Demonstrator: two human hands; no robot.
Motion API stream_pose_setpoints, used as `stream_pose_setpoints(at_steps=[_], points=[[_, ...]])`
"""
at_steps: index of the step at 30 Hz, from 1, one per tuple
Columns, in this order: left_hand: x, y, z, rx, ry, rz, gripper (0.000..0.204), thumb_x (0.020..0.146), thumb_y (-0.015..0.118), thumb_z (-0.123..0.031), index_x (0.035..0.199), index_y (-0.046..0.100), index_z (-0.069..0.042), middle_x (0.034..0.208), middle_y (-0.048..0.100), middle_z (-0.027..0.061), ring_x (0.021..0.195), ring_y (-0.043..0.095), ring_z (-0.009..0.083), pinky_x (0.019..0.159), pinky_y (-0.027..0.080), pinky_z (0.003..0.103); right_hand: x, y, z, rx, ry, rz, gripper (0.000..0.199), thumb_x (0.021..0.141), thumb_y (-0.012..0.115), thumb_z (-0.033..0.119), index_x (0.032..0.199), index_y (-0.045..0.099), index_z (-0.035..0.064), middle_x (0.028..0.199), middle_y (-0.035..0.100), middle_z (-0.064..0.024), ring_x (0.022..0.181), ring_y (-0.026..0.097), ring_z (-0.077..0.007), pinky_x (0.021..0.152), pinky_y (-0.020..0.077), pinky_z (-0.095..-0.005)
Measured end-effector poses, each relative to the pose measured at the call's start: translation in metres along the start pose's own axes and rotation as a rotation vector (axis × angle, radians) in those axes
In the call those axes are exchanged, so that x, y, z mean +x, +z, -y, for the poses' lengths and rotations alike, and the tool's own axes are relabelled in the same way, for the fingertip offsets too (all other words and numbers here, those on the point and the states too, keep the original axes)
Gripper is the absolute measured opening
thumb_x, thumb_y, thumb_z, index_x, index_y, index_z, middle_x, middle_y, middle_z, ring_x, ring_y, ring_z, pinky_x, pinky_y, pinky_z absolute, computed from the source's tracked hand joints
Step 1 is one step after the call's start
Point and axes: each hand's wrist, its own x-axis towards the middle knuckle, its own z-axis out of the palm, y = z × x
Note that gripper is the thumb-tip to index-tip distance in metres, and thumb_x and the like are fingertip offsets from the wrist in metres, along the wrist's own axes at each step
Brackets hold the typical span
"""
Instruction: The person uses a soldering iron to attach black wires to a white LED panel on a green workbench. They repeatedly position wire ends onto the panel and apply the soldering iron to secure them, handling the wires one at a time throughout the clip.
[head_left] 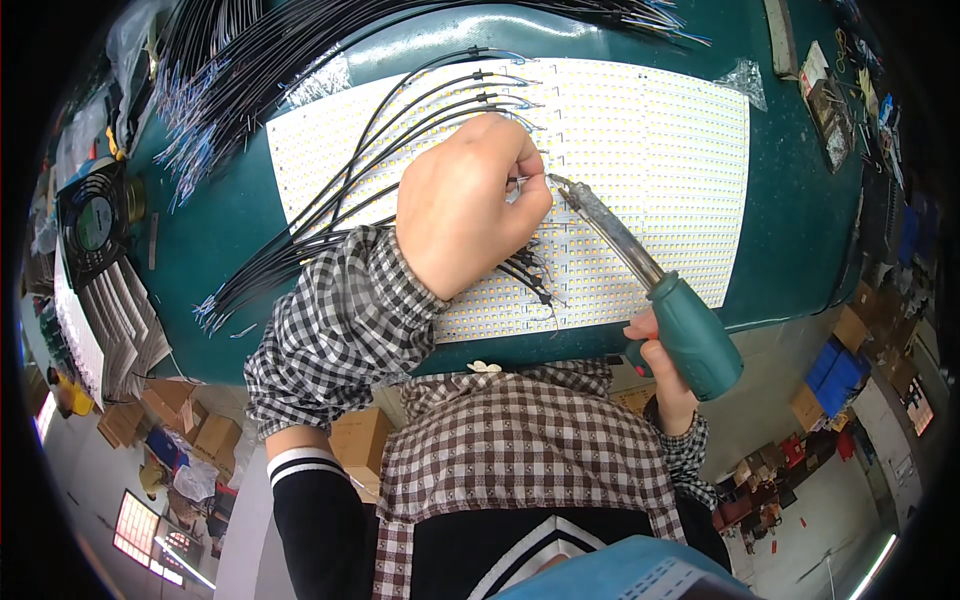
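Observation:
A white LED panel [660,150], covered in rows of small yellowish chips, lies on the green table. Over its middle, my left hand [470,200] is closed in a pinch on the end of a black cable, mostly hidden by the fingers. My right hand [668,372] grips the green handle of a soldering iron [698,335]. The iron's tip points up and left, close to the left fingertips; contact with the wire cannot be made out. Several black cables [400,110] with thin blue and white wire ends lie across the panel's left half.
A big bundle of black cables [270,55] crosses the table's far left. A black fan [95,222] stands at the left edge above a stack of white panels [115,320]. Clear plastic film [745,82] and a small dark block [830,120] lie at the far right.

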Motion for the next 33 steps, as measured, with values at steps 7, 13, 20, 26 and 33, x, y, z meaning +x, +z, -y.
stream_pose_setpoints(at_steps=[7,13,20,26,33], points=[[0.000,-0.001,-0.001,-0.022,-0.013,0.002,0.011,0.074,0.070,-0.007,0.076,0.060,-0.005,0.075,0.060,0.0093,0.065,0.062,0.0258,0.058,0.050,0.036,-0.004,-0.003,-0.007,0.016,-0.030,-0.011,0.066,0.079,0.082,0.008,0.133,0.048,-0.0111,0.101,0.071,-0.0185,0.089,0.071,-0.0221,0.082,0.0592,-0.0350],[0.000,-0.003,-0.003,-0.005,-0.034,0.020,0.009,0.075,0.070,-0.006,0.077,0.061,-0.004,0.075,0.061,0.0085,0.064,0.062,0.0221,0.058,0.050,0.033,-0.002,-0.005,-0.007,0.015,-0.048,0.003,0.067,0.080,0.082,0.010,0.134,0.047,-0.0104,0.102,0.071,-0.0198,0.089,0.072,-0.0242,0.081,0.0599,-0.0361],[-0.009,-0.020,-0.009,0.175,0.252,-0.146,0.017,0.076,0.074,-0.003,0.089,0.063,-0.005,0.082,0.064,0.0070,0.073,0.063,0.0242,0.065,0.050,0.033,0.002,0.002,0.008,0.015,-0.068,-0.044,0.037,0.093,0.066,0.025,0.109,0.062,-0.0076,0.101,0.065,-0.0183,0.088,0.067,-0.0258,0.076,0.0587,-0.0378],[-0.021,-0.032,-0.020,0.117,0.087,0.167,0.013,0.080,0.072,-0.003,0.090,0.063,-0.004,0.084,0.065,0.0109,0.074,0.064,0.0289,0.065,0.051,0.035,0.003,0.002,0.012,0.016,-0.055,-0.072,0.037,0.092,0.064,0.025,0.108,0.061,-0.0088,0.097,0.065,-0.0190,0.085,0.068,-0.0267,0.076,0.0572,-0.0397],[-0.010,-0.028,-0.009,-0.081,-0.010,0.182,0.011,0.087,0.068,-0.002,0.098,0.065,0.000,0.087,0.068,0.0109,0.078,0.069,0.0212,0.072,0.054,0.029,0.000,0.000,0.002,0.073,-0.097,-0.108,0.037,0.092,0.063,0.024,0.109,0.060,-0.0091,0.100,0.064,-0.0217,0.082,0.067,-0.0271,0.076,0.0574,-0.0394]])
